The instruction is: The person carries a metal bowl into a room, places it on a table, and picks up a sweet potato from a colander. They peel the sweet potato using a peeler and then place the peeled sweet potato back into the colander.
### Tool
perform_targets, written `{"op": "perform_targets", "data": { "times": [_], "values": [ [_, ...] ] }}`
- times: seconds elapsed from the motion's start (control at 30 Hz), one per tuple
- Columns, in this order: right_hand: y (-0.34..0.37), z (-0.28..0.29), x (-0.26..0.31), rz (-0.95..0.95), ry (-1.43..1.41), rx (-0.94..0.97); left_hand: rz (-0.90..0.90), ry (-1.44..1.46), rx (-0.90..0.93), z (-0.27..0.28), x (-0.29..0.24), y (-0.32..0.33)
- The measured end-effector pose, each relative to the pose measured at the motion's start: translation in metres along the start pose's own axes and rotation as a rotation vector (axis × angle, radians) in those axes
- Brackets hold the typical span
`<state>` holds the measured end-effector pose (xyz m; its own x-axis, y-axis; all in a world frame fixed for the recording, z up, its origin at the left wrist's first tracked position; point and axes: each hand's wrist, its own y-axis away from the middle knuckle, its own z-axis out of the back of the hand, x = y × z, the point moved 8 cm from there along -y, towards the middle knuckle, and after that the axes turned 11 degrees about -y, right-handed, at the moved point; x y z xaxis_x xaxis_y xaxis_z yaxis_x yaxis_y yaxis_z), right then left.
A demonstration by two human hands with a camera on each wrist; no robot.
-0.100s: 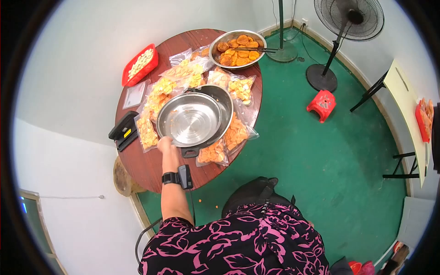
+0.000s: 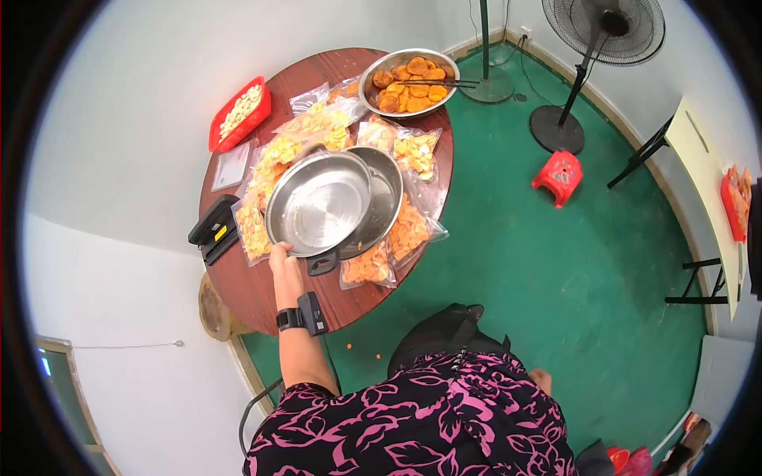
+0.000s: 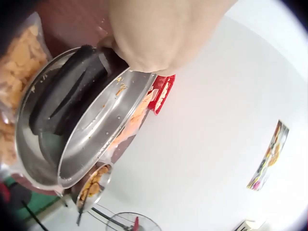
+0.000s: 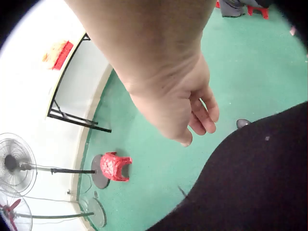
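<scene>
Left hand (image 2: 286,268): gripping near edge of steel pan (image 2: 317,205)
Steel pan: tilted, overlapping second pan (image 2: 386,198)
Right hand (image 4: 177,106): lowered, fingers loosely bent

Left forearm (image 2: 304,357): extended forward from torso | Left wrist: nearly in line with forearm | Left hand (image 2: 286,270): gripping, fingers partly hidden | Right forearm (image 4: 149,48): lowered at body's right side | Right hand (image 4: 172,107): relaxed, holding nothing, fingers loosely bent, thumb tip directed downward in right wrist view.
</scene>
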<state>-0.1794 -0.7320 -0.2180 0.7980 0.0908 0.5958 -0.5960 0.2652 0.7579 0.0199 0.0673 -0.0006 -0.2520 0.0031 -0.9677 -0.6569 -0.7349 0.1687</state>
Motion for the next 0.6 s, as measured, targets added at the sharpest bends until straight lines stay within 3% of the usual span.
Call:
{"op": "perform_targets", "data": {
  "times": [0.03,0.13,0.23,0.3,0.33,0.37,0.4,0.43,0.47,0.5,0.53,0.6],
  "values": [
    [-0.005,-0.015,-0.001,0.031,-0.067,0.01,-0.054,-0.046,0.021,-0.029,-0.057,0.04],
    [-0.042,0.013,-0.006,0.079,-0.033,0.0,0.388,0.569,-0.133,-0.053,-0.051,0.022],
    [-0.033,0.029,0.005,0.086,-0.078,-0.044,0.36,0.701,-0.151,-0.084,-0.101,0.049],
    [-0.029,0.03,0.0,0.084,-0.075,-0.027,-0.426,-0.575,-0.05,-0.123,-0.202,0.15],
    [-0.028,0.032,0.0,0.095,-0.049,-0.017,-0.646,-0.628,-0.013,-0.138,-0.205,0.152],
    [-0.025,0.041,-0.005,0.108,-0.034,-0.033,-0.638,-0.726,-0.073,-0.164,-0.227,0.185],
    [-0.024,0.046,-0.024,0.045,-0.01,-0.054,-0.666,-0.589,-0.014,-0.18,-0.224,0.198],
    [-0.023,0.054,-0.035,0.188,0.096,-0.113,-0.582,-0.485,0.056,-0.197,-0.207,0.194],
    [-0.015,0.062,-0.045,0.105,0.01,-0.142,-0.314,-0.223,0.159,-0.22,-0.176,0.176],
    [-0.01,0.077,-0.052,0.037,-0.041,-0.172,0.09,0.188,0.192,-0.251,-0.138,0.162],
    [-0.002,0.09,-0.059,-0.031,-0.095,-0.187,0.32,0.374,0.159,-0.28,-0.108,0.164],
    [0.008,0.112,-0.083,-0.199,-0.384,-0.198,0.188,0.258,0.385,-0.353,-0.084,0.202]
  ]
}}
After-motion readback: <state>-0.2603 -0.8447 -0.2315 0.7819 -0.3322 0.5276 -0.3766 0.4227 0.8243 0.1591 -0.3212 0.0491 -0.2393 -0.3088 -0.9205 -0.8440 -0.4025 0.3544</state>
